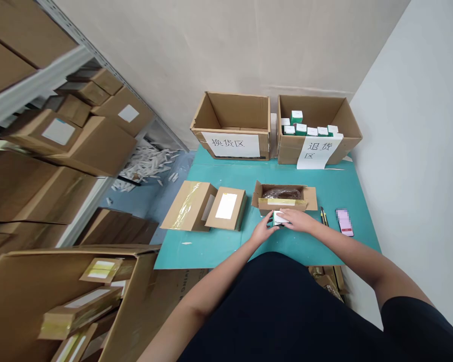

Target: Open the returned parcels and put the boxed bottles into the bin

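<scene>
Both my hands meet on a small white and green box (278, 217) that rests on the teal table (211, 241). My left hand (263, 232) grips its left side, and my right hand (297, 220) lies over its top with the fingers curled around it. Just behind the box stands an open cardboard parcel (284, 198) with something dark wrapped in plastic inside.
Two closed parcels (206, 206) lie to the left on the table. At the back stand an empty labelled carton (232, 125) and a carton (317, 130) holding several green and white boxes. A box cutter (323, 216) and a phone (344, 222) lie at right. Shelves with cartons stand left.
</scene>
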